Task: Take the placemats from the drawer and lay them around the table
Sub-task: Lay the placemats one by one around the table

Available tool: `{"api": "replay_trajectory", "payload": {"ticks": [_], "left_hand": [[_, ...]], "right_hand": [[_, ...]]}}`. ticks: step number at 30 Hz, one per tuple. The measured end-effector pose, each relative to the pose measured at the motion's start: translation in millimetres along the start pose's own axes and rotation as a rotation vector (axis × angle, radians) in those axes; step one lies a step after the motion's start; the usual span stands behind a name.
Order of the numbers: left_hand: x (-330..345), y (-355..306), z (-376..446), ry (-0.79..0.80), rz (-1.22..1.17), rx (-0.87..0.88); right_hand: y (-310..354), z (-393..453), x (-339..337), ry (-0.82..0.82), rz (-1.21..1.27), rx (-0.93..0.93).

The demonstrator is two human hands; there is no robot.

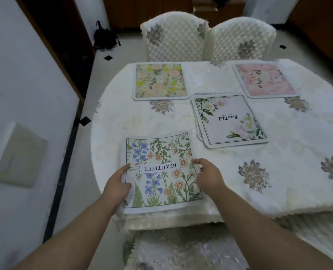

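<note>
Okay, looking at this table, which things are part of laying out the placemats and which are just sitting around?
Part of the job:
blue-and-orange wildflower placemat, in the grip of left hand and right hand
yellow-green floral placemat
pink floral placemat
white rose-cornered placemat stack
white embroidered tablecloth

Just around:
two quilted cream chairs
black bag on floor

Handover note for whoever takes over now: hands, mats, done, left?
Left hand and right hand each grip a side of the wildflower mat at the near table edge.
Done: yellow-flower mat and pink mat lie before the two far chairs.
Left: let go of the wildflower mat, then spread the small stack under the white rose mat to the remaining seats.
</note>
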State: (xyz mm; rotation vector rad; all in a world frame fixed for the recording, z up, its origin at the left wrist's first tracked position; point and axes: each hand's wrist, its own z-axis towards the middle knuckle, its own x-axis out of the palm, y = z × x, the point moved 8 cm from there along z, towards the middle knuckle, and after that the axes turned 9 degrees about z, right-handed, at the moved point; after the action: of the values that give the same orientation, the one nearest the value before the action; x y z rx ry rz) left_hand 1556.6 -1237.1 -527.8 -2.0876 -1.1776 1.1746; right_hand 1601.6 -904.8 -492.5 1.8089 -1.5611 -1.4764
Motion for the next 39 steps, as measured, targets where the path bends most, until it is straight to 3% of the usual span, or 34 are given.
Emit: {"api": "replay_trajectory", "payload": {"ticks": [5, 9, 14, 17, 21, 28, 31, 34, 36, 39], "left_hand": [[16.6, 2.7, 10.6, 0.045, 0.03, 0.032], [31.6, 1.2, 20.4, 0.087, 0.229, 0.137], [26.4, 8.4, 28.4, 0.003, 0.379, 0.131], [22.6, 7.7, 25.1, -0.014, 0.423, 0.152], [22.1, 8.0, 16.6, -0.037, 0.43, 0.174], [23.4, 8.6, 7.4, -0.167, 0.48, 0.144], [36.7, -6.6, -13.7, -0.301, 0.795, 0.254], [84.5, -13.0, -25.2, -0.095, 0.981, 0.508], [106.1, 0.1, -25.9, 0.018, 1.035, 0.545], [109.3, 14.3, -22.9, 0.012, 1.096, 0.542]], "right_hand": [[-37.2, 0.2, -11.1, -0.09, -0.091, -0.021], [-58.0, 4.9, -13.1, -0.056, -0.182, -0.026], [-76.1, 6.2, -4.8, -0.042, -0.205, -0.093], [-71.6, 4.8, -1.1, -0.061, -0.309, -0.132], [-74.9, 6.3, 17.2, 0.056, -0.539, -0.124], [-71.8, 4.6, 15.7, 0.031, -0.546, -0.096], [-61.6, -11.3, 25.3, -0.048, -0.618, -0.08], [-50.1, -24.0, 55.2, -0.043, -0.614, -0.21], [-57.8, -25.7, 80.4, 0.059, -0.633, -0.25], [-73.1, -26.0, 90.4, 0.145, -0.665, -0.244]]}}
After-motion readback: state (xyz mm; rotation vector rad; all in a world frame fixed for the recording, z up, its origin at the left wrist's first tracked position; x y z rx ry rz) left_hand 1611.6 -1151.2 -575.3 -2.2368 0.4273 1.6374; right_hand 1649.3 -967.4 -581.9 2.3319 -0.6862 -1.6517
